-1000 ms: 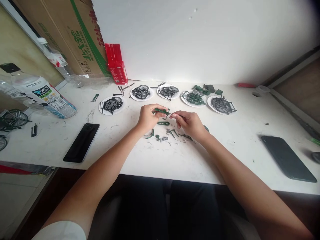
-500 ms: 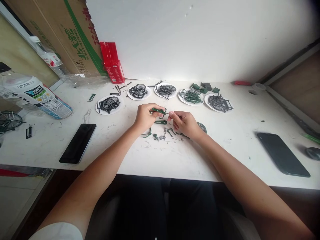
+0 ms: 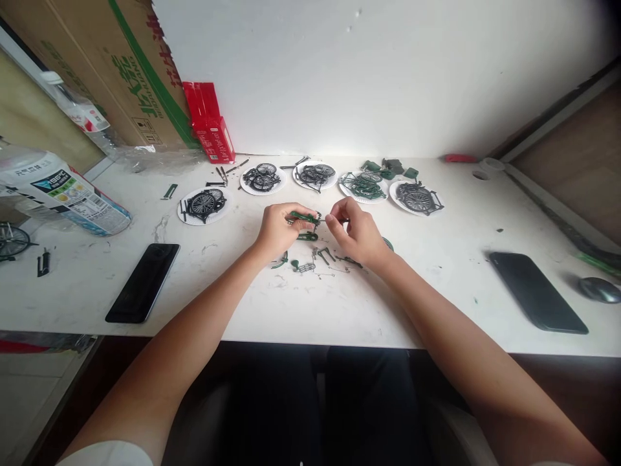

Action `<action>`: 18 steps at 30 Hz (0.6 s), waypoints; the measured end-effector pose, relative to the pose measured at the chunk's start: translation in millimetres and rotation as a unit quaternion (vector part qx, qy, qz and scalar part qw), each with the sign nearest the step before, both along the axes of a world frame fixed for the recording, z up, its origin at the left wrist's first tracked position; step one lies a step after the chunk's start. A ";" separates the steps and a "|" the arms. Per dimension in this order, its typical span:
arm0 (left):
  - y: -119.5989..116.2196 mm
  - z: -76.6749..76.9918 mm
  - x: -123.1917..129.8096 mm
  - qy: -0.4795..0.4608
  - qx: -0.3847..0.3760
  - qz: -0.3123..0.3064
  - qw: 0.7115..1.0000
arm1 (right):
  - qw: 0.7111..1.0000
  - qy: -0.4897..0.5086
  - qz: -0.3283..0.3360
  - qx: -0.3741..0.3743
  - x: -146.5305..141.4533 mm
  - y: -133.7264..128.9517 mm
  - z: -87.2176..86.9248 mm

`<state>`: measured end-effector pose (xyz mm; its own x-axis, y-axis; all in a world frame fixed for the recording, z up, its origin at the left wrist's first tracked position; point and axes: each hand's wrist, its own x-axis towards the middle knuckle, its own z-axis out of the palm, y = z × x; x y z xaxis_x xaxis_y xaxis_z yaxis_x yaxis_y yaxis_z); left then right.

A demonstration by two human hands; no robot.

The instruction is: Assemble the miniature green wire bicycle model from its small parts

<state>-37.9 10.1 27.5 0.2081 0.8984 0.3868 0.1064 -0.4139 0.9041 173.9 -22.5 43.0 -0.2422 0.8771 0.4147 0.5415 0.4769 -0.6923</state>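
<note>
My left hand (image 3: 279, 228) is closed on a small green model bicycle part (image 3: 305, 216), held just above the table with its thin bars pointing right. My right hand (image 3: 358, 233) is beside it, thumb and forefinger pinched at the end of a thin rod-like piece that reaches toward the green part; its kind is too small to make out. Under the hands lie a green chain guard (image 3: 307, 237), a small silver rack (image 3: 306, 267), a curved green mudguard-like piece (image 3: 280, 261) and several tiny rods. A green wheel (image 3: 388, 243) is mostly hidden behind my right hand.
Paper plates with dark bicycle parts (image 3: 202, 204) and green parts (image 3: 363, 186) line the back. A phone (image 3: 142, 283) and large bottle (image 3: 72, 191) are left; a dark flat slab (image 3: 538, 292) and mouse (image 3: 600, 289) are right. A red box (image 3: 213, 133) stands behind.
The view has shifted slightly to the right. My right hand's fingers have lifted and bent more around the thin piece. My left hand keeps its hold on the green part.
</note>
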 end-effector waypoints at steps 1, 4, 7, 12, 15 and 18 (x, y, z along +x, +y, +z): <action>0.1 0.4 0.3 0.002 0.001 0.000 1.000 | 1.000 0.009 0.012 0.005 1.9 1.0 -0.5; 2.7 2.0 -0.6 0.001 0.015 0.015 1.000 | 0.999 0.019 0.046 0.000 5.1 3.0 -3.9; 6.6 4.1 -2.8 -0.019 0.020 0.029 0.999 | 0.997 0.023 0.067 -0.022 4.0 3.4 -8.3; 8.0 7.4 -3.6 -0.020 0.013 0.041 0.999 | 0.994 0.060 0.068 -0.061 0.4 3.3 -13.0; 6.7 8.4 -3.1 -0.021 0.016 0.038 0.999 | 0.992 0.086 0.067 -0.062 -0.9 3.3 -13.0; 6.3 8.1 -3.3 -0.022 0.021 0.032 0.999 | 0.990 0.112 0.065 -0.056 -2.1 2.7 -11.3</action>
<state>-41.3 16.4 35.6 0.1317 0.8924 0.4316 0.0941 -0.4447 0.8907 171.8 -19.8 31.7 -0.2696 0.8878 0.3731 0.3078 0.4465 -0.8402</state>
